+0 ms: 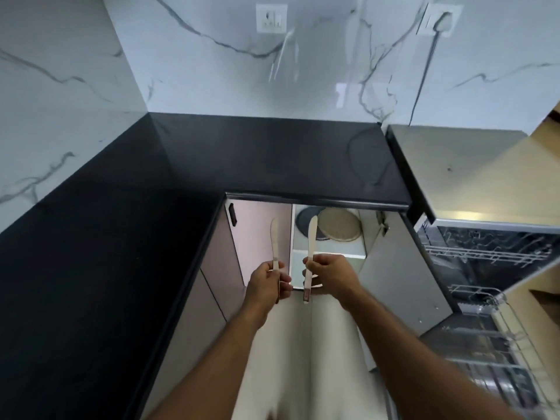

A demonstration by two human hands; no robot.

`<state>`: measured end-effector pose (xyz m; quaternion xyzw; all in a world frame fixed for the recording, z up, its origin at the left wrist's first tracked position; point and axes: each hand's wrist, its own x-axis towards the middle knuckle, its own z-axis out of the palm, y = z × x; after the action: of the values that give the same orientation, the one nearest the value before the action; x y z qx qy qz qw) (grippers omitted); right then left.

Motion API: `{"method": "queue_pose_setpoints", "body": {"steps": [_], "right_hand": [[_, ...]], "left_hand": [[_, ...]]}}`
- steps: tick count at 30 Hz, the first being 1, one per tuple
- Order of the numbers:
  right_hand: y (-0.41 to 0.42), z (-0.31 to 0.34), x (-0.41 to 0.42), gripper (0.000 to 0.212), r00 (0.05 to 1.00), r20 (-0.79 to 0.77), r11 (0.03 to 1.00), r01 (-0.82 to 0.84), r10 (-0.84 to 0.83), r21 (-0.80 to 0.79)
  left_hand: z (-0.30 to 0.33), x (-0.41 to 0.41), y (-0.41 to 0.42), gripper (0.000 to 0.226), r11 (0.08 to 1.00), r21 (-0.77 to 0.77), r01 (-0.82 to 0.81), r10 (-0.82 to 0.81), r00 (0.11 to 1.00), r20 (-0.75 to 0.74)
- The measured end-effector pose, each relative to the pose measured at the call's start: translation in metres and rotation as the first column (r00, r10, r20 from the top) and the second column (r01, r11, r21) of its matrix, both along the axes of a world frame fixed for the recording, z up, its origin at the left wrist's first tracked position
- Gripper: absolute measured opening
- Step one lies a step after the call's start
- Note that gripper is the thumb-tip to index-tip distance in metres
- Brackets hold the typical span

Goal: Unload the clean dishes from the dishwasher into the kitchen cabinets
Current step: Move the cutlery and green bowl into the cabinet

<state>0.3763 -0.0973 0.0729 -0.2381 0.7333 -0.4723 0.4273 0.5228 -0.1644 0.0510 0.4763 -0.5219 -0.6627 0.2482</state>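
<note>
Holding one table knife apiece, both hands hover in front of an open base cabinet [328, 250] under the black countertop [272, 159]. The left hand [268, 283] has its fingers curled round the handle of the left knife [274, 242], blade pointing up and away before the closed pink cabinet door [260, 234]. The right hand [328, 274] pinches the right knife [311, 244] at the top of its handle, whose lower end hangs below the fingers; its blade rises in front of the cabinet opening. The two knives stand near each other, not touching. Inside the cabinet, a round beige plate [339, 227] leans against a darker round plate [304, 221] behind it. To the right, the dishwasher [485, 247] stands open with its wire racks [481, 257] showing. Marble-patterned wall tiles [212, 71] carry a white socket [271, 18].
</note>
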Motion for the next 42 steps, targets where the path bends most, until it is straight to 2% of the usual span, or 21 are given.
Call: {"method": "queue_pose_setpoints", "body": {"steps": [4, 10, 18, 23, 28, 31, 35, 39, 42], "right_hand": [[-0.009, -0.022, -0.001, 0.012, 0.997, 0.064, 0.998, 0.038, -0.042, 0.057], [-0.014, -0.057, -0.022, 0.013, 0.988, 0.133, 0.989, 0.064, -0.082, 0.134], [-0.053, -0.103, -0.085, 0.010, 0.970, 0.195, 0.971, 0.100, -0.143, 0.217], [-0.078, -0.153, -0.124, 0.017, 0.962, 0.238, 0.959, 0.068, -0.136, 0.275], [-0.089, -0.220, -0.150, 0.024, 0.934, 0.304, 0.934, 0.076, -0.189, 0.349], [-0.089, -0.267, -0.159, 0.024, 0.919, 0.318, 0.912, 0.095, -0.235, 0.399], [-0.087, -0.337, -0.167, 0.024, 0.947, 0.232, 0.891, 0.099, -0.221, 0.444], [-0.091, -0.414, -0.175, 0.020, 0.983, 0.105, 0.869, 0.078, -0.148, 0.488], [-0.108, -0.484, -0.181, 0.019, 0.993, 0.009, 0.873, 0.101, -0.120, 0.477]], "left_hand": [[-0.031, -0.003, -0.013, 0.020, 0.996, 0.084, -0.012, 0.013, 1.000, -0.009], [-0.078, -0.016, -0.022, 0.018, 0.985, 0.174, -0.012, 0.000, 0.998, 0.065], [-0.114, -0.067, -0.069, 0.015, 0.974, 0.203, 0.100, -0.132, 0.979, 0.153], [-0.155, -0.096, -0.095, 0.015, 0.964, 0.216, 0.157, -0.212, 0.942, 0.262], [-0.216, -0.118, -0.103, 0.016, 0.943, 0.305, 0.134, -0.231, 0.922, 0.310], [-0.255, -0.140, -0.103, 0.014, 0.942, 0.292, 0.163, -0.267, 0.893, 0.363], [-0.311, -0.160, -0.107, 0.015, 0.923, 0.293, 0.251, -0.353, 0.856, 0.378], [-0.392, -0.174, -0.125, 0.013, 0.900, 0.252, 0.354, -0.433, 0.782, 0.447], [-0.464, -0.191, -0.149, 0.016, 0.904, 0.226, 0.363, -0.428, 0.766, 0.480]]}}
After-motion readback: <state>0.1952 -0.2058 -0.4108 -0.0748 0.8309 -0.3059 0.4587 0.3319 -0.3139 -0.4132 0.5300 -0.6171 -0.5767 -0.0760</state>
